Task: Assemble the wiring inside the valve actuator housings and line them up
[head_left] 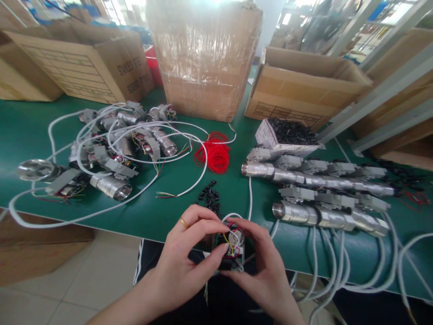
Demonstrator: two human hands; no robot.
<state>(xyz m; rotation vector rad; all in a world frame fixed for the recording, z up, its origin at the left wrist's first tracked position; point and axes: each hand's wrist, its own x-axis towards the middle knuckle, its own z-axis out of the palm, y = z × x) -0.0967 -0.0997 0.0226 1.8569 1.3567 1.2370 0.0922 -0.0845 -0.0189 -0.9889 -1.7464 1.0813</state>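
At the table's front edge I hold an opened actuator housing (240, 253) with thin yellow, white and red wires inside. My right hand (265, 268) grips it from the right side, thumb below and fingers behind. My left hand (192, 248), with a ring on one finger, is closed over the left part of the housing. Its thumb and fingertips meet around the thin wires (230, 241); which strand they pinch is hard to make out. Just beyond the hands lies a small heap of black plastic pieces (209, 197).
Wired metal valves (113, 185) with looping white cables are piled left. Red wire (216, 155) lies coiled mid-table. Rows of valves (301, 212) stand right, below a box of black parts (291, 135). Cardboard boxes (203, 63) line the back; a metal post (382, 90) slants at right.
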